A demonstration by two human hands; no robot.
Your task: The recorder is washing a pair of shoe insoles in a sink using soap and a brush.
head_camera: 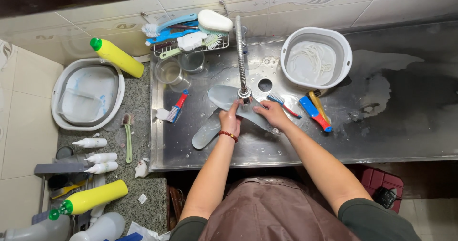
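Both my hands hold a grey shoe insole (225,96) under the flexible metal tap (242,55) over the steel sink (362,136). My left hand (231,121), with a red bead bracelet at the wrist, grips the insole's middle from below. My right hand (270,113) presses on its right part. A second grey insole (206,131) lies flat in the sink just left of my left hand.
A white tub (289,65) holding laces in water stands at the back right. Brushes lie beside my hands: blue-red (177,107), blue-red (315,113), yellow (318,105). A wire rack of brushes (188,33), two glass cups, yellow bottles (117,56) and a basin (57,102) are at left.
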